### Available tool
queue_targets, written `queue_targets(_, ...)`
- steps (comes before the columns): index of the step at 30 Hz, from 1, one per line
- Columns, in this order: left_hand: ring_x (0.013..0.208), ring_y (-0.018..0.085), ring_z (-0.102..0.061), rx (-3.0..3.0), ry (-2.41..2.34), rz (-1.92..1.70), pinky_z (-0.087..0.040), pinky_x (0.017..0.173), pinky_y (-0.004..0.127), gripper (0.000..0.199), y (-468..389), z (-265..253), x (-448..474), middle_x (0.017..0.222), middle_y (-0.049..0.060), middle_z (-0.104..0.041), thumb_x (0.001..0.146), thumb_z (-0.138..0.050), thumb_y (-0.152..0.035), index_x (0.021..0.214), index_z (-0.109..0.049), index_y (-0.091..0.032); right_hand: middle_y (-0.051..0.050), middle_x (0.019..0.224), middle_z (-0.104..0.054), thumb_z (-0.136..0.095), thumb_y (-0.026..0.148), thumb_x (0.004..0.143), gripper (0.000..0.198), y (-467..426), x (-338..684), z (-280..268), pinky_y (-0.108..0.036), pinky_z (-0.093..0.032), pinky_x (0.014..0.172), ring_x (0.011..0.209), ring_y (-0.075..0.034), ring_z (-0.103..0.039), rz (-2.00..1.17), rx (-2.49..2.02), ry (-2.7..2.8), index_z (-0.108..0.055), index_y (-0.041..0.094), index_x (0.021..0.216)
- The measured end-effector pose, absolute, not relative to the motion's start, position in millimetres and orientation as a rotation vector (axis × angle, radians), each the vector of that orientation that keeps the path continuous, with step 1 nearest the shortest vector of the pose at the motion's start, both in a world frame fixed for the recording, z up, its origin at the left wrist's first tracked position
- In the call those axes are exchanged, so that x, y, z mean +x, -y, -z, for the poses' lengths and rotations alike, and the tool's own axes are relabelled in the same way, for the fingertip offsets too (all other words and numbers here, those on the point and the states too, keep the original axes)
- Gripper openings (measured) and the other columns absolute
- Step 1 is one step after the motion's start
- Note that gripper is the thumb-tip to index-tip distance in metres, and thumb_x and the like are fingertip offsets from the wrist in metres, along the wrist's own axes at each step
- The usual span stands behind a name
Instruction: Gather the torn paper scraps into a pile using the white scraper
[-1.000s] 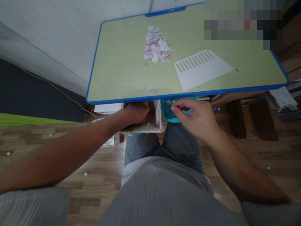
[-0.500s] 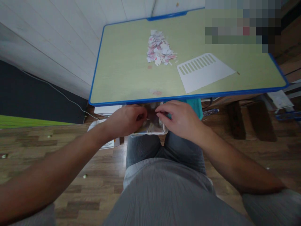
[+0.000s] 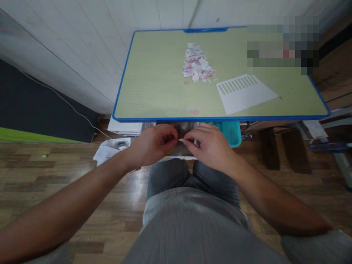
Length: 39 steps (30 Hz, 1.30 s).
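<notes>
A small whitish piece (image 3: 180, 140), perhaps rolled or folded paper, spans the gap between my fingertips. My left hand (image 3: 155, 145) pinches one end with thumb and forefinger, its other fingers curled in. From the opposite side my right hand (image 3: 210, 145) grips the other end between thumb and fingertips. Both hands are just in front of the table's near edge, above my lap. Beneath them lies a clear, plastic-looking container or bag (image 3: 181, 151), partly covered by my hands; its contents are hard to make out.
On the green, blue-edged table (image 3: 154, 91) lie a heap of torn paper scraps (image 3: 198, 64) and a white sheet with slots (image 3: 242, 97). A teal tray (image 3: 233, 134) juts out under the table. White papers (image 3: 108, 152) are at the lower left. A pixelated patch hides the back right.
My hands have shifted slightly relative to the table, and the whitish piece now shows plainly between the fingertips. The view has moved a little, exposing more of the teal tray.
</notes>
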<state>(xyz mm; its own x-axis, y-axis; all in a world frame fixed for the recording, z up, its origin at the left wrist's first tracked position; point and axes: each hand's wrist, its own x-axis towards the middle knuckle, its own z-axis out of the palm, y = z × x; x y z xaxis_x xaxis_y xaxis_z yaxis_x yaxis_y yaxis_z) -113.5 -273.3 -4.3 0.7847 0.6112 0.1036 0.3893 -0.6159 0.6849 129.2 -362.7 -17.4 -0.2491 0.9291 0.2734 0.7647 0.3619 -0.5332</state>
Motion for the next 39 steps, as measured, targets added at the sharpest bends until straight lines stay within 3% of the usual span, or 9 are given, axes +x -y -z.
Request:
queue_targets(5,0.095,0.024,-0.077,2.533,-0.772,-0.352,-0.057,0.086,0.033,0.013,274.1,8.2,-104.7,0.101,0.006,-0.081,0.106,-0.066,-0.016,0.100,-0.077,-0.019,-0.006,0.091,-0.087,-0.074,0.030,0.103,0.017,377.0,164.8,12.8,-0.039,-0.054,0.080,0.082,-0.025,-0.074,-0.365,-1.583,1.730,-0.086,0.024,0.093)
queue_targets(11,0.116,0.031,-0.081,2.588,-0.784,-0.264,-0.062,0.102,0.040,0.026,272.7,13.5,-91.6,0.117,0.010,-0.085,0.112,-0.062,-0.020,0.120,-0.087,-0.020,-0.004,0.089,-0.086,-0.076,0.044,0.100,0.024,384.9,176.7,8.1,-0.039,-0.058,0.083,0.082,-0.026,-0.078,-0.498,-1.754,1.523,-0.087,0.024,0.094)
queue_targets(15,0.112,0.029,-0.080,2.596,-0.756,-0.256,-0.062,0.102,0.040,0.030,271.0,8.2,-85.5,0.114,0.008,-0.087,0.115,-0.059,-0.025,0.111,-0.089,-0.022,-0.004,0.089,-0.086,-0.072,0.044,0.103,0.027,383.7,173.9,4.5,-0.039,-0.057,0.083,0.085,-0.026,-0.078,-0.485,-1.769,1.498,-0.087,0.023,0.096)
queue_targets(20,0.099,0.027,-0.078,2.618,-0.795,-0.305,-0.060,0.090,0.037,0.025,270.5,-1.6,-78.8,0.101,0.008,-0.082,0.112,-0.068,-0.029,0.099,-0.088,-0.021,-0.010,0.091,-0.089,-0.073,0.042,0.099,0.025,377.3,188.3,7.5,-0.041,-0.055,0.078,0.084,-0.030,-0.080,-0.239,-2.019,1.628,-0.088,0.022,0.094)
queue_targets(26,0.101,0.026,-0.076,2.576,-0.735,-0.513,-0.059,0.095,0.036,0.017,272.6,-9.8,-80.1,0.108,0.008,-0.081,0.111,-0.073,-0.031,0.113,-0.086,-0.019,-0.013,0.105,-0.093,-0.066,0.035,0.106,0.029,373.4,204.1,8.3,-0.041,-0.054,0.079,0.095,-0.033,-0.085,-0.110,-2.116,1.747,-0.091,0.021,0.103)
queue_targets(32,0.111,0.029,-0.076,2.626,-0.627,-0.531,-0.059,0.106,0.042,0.018,278.5,-10.6,-97.9,0.115,0.009,-0.081,0.110,-0.078,-0.036,0.115,-0.086,-0.020,-0.011,0.099,-0.092,-0.063,0.041,0.112,0.036,372.2,212.6,4.2,-0.037,-0.049,0.074,0.089,-0.029,-0.084,-0.190,-2.114,1.851,-0.091,0.022,0.100)
queue_targets(39,0.111,0.029,-0.075,2.658,-0.717,-0.535,-0.059,0.107,0.045,0.021,265.5,-16.7,-87.3,0.119,0.012,-0.080,0.112,-0.075,-0.036,0.116,-0.086,-0.019,-0.014,0.101,-0.093,-0.069,0.037,0.107,0.028,374.6,208.7,19.3,-0.039,-0.054,0.077,0.093,-0.033,-0.086,-0.199,-2.057,1.874,-0.091,0.022,0.097)
